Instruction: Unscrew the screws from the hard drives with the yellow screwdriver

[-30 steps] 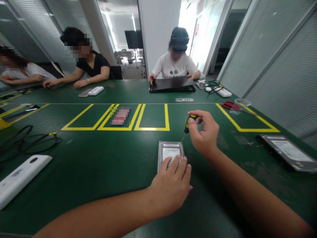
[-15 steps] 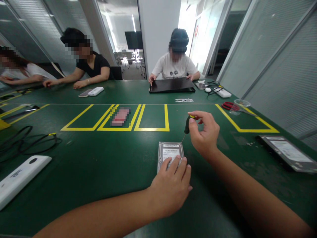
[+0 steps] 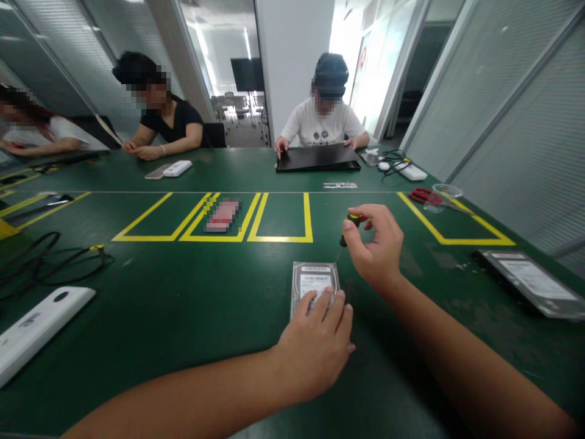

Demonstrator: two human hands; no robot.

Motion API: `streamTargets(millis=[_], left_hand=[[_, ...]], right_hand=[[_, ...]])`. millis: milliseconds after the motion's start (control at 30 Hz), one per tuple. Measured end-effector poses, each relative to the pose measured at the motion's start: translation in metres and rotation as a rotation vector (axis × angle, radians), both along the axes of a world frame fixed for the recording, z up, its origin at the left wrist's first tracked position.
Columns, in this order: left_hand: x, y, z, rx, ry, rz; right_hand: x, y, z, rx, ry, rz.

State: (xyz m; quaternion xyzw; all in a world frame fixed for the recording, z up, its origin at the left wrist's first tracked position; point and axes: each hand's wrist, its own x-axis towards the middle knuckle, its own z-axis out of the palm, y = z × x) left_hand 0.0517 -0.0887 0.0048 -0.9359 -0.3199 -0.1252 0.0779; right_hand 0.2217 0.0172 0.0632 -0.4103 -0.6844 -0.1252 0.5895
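A silver hard drive (image 3: 315, 277) with a white label lies flat on the green table. My left hand (image 3: 315, 341) rests over its near part, holding it down with the fingers on the label and right edge; the drive's near end is hidden beneath the palm. In the pinched fingers of my right hand (image 3: 377, 244) is a small screwdriver (image 3: 345, 235) with a black and yellow handle. It stands tilted, and its thin shaft reaches the drive's far right corner. Any screw at the tip is too small to make out.
A second drive (image 3: 532, 283) lies at right, near small loose bits (image 3: 465, 266). Beyond are a clear plastic cup (image 3: 441, 198) and red-handled tool (image 3: 423, 195). A white power bank (image 3: 43, 332) and black cable (image 3: 59, 274) lie at left. Across the table, a person handles a black panel (image 3: 315, 158).
My right fingers have shifted slightly around the screwdriver handle, showing more of its yellow part. My left hand and the drive stay put. The co-worker at left has brought their hands together.
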Motion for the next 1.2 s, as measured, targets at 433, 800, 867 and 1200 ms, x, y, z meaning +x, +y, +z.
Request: streamTargets(millis=[433,800,867,1200], left_hand=[[0.0003,-0.0003,0.0016,-0.003,0.020,0.007],[-0.0001,0.0003,0.0001,0.002,0.008,0.004],[-0.0001,0.0005,0.0002,0.000,0.006,0.004],[-0.0003,0.0002,-0.0006,0.001,0.010,0.001]], right_hand=[[0.0002,-0.0002,-0.0015,-0.020,-0.003,0.007],[-0.0009,0.0009,0.0011,0.009,-0.011,0.012],[-0.0005,0.0002,0.0007,0.005,-0.005,0.025],[-0.0009,0.0004,-0.0001,0.002,0.000,0.028]])
